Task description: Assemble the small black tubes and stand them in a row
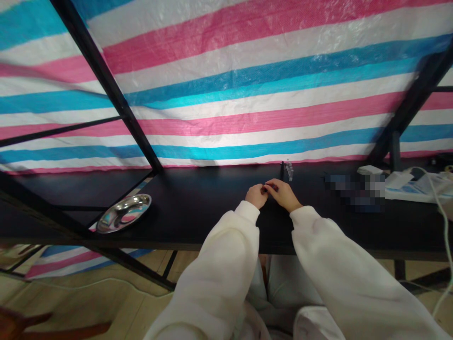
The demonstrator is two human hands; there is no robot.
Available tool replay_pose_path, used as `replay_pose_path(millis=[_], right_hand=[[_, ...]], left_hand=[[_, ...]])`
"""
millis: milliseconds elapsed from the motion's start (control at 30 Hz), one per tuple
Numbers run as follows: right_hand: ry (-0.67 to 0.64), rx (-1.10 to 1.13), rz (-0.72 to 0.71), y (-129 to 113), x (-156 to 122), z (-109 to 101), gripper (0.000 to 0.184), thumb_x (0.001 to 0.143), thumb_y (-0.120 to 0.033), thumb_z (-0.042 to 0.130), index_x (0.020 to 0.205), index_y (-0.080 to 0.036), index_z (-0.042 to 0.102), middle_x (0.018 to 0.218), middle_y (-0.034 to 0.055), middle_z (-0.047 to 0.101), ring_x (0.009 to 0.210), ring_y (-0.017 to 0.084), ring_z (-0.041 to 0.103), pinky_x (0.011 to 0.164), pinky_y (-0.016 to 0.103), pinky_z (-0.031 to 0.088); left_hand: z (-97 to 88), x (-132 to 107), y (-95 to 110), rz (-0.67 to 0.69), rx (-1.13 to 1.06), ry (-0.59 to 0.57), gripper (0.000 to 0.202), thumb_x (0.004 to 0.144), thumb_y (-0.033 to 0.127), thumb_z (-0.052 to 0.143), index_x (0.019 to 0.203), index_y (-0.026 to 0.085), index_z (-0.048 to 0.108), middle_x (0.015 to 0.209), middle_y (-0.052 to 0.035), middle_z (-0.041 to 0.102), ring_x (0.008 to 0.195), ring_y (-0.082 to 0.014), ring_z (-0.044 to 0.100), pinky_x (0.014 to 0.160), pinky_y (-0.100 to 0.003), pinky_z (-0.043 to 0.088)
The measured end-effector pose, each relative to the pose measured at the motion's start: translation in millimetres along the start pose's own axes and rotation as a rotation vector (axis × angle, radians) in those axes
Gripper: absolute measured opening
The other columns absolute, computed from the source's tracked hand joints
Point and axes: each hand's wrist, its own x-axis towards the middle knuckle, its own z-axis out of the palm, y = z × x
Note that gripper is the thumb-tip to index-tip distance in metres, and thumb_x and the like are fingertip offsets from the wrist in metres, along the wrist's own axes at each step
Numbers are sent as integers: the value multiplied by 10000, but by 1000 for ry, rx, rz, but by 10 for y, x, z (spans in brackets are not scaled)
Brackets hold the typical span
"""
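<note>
My left hand (256, 195) and my right hand (284, 194) meet over the black table (198, 208), fingers pinched together around something small that I cannot make out. Both arms wear white sleeves. Just beyond the hands, a small dark object with clear glassy pieces (287, 171) stands near the table's back edge.
A shiny metal dish (123, 213) lies on the table at the left, near a black frame bar (106, 80). A striped pink, blue and white tarp (247, 94) hangs behind. White items and a cable (417, 185) sit at the right.
</note>
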Motion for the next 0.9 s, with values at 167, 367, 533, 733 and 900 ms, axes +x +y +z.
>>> replay_pose_path(millis=[167,367,533,733,900], right_hand=[[-29,-25,30,5,8,13,212,806,-351,485,841,-180,605,740,38,632,658,152,576,655,295,460],[-53,-54,73,-4,4,21,187,808,-338,489,868,-193,591,737,33,640,642,154,588,634,285,454],[-58,-89,70,-16,-2,8,201,823,-343,465,870,-197,596,714,34,643,622,159,595,609,278,448],[-59,-107,57,-22,-2,-7,235,826,-364,452,892,-204,611,679,30,633,598,159,588,586,273,441],[-44,-155,73,-81,-13,-30,239,808,-396,471,887,-216,608,626,20,621,553,159,573,545,259,413]], left_hand=[[12,18,-25,17,-17,7,125,747,245,503,675,159,559,723,-66,627,687,-166,571,625,-252,391],[33,41,-60,1,-39,-2,109,727,232,517,679,155,578,733,-71,638,692,-168,577,636,-257,409],[24,41,-51,-10,-58,-4,108,714,241,547,681,149,593,723,-71,640,686,-163,578,644,-256,421],[18,38,-45,-19,-61,-9,104,713,242,551,677,153,593,730,-70,641,688,-165,583,640,-252,421],[22,26,-31,-14,-60,6,110,713,234,546,651,152,584,703,-64,633,674,-160,578,643,-252,422]])
